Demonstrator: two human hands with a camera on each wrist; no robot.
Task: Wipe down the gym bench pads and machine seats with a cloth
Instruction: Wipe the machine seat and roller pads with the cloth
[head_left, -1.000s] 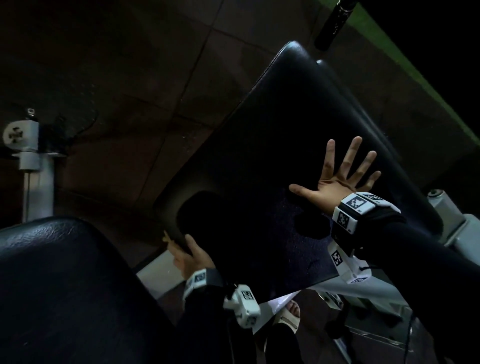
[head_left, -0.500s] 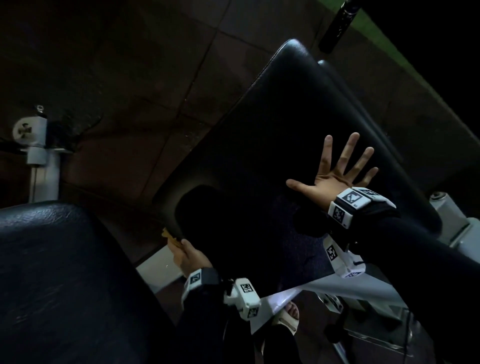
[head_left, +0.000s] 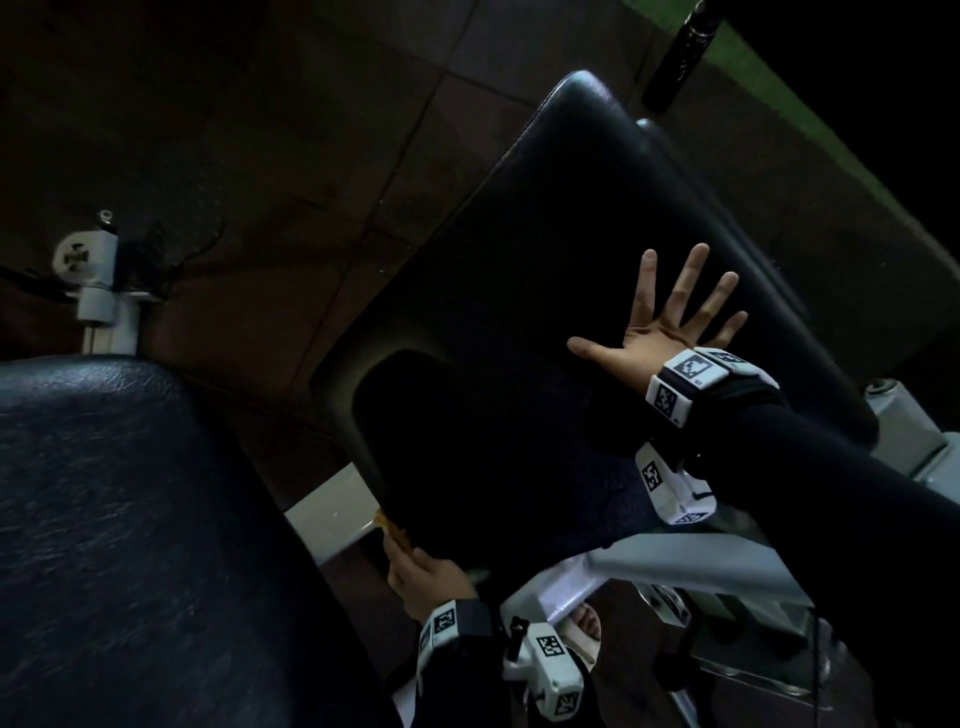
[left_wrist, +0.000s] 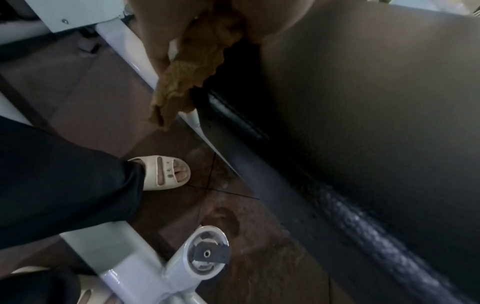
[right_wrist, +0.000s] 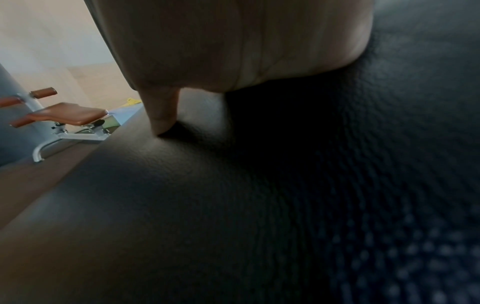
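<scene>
A long black bench pad (head_left: 545, 270) slants across the middle of the head view. My right hand (head_left: 670, 317) lies flat on it with the fingers spread wide; the right wrist view shows the palm (right_wrist: 233, 45) pressed on the textured pad (right_wrist: 233, 205). At the pad's lower corner my left hand (head_left: 423, 571) grips a crumpled brown-yellow cloth (head_left: 392, 530). In the left wrist view the cloth (left_wrist: 189, 76) hangs from the fingers beside the pad's edge (left_wrist: 363, 123). A second black pad (head_left: 119, 545) fills the lower left.
White machine frame tubes (head_left: 691, 566) run under the pad, with a capped tube end (left_wrist: 207, 253) by my sandalled foot (left_wrist: 166, 172) on the brown tiled floor (head_left: 260, 156). A white post (head_left: 98, 280) stands at left. An orange-padded bench (right_wrist: 67, 115) is farther off.
My left hand with the cloth has slid down along the pad's left edge to its lower corner. The right hand stays flat and spread on the pad.
</scene>
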